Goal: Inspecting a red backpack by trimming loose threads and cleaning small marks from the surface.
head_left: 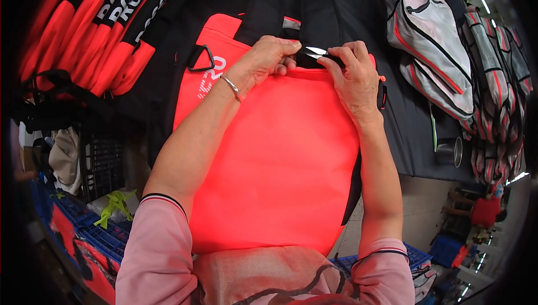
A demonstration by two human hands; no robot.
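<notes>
A bright coral-red bag (pixel 274 165) with black straps (pixel 319 10) lies before me, its near end against my body. My right hand (pixel 357 81) is closed around small metal thread snips (pixel 317 52), their blades pointing left over the bag's top edge at the base of the black straps. Close to the blade tips, my left hand (pixel 263 58) pinches the bag at that edge; the exact bit between finger and thumb is hidden. A black triangular ring (pixel 200 58) sits on the bag's left side, beside white print.
Red-and-black bags (pixel 117 30) are stacked at the far left. Grey bags with red trim (pixel 428 41) lie at the right on the black-covered table (pixel 403 137). A metal cup (pixel 448 152) stands near its right edge. Blue crates (pixel 101 232) are at lower left.
</notes>
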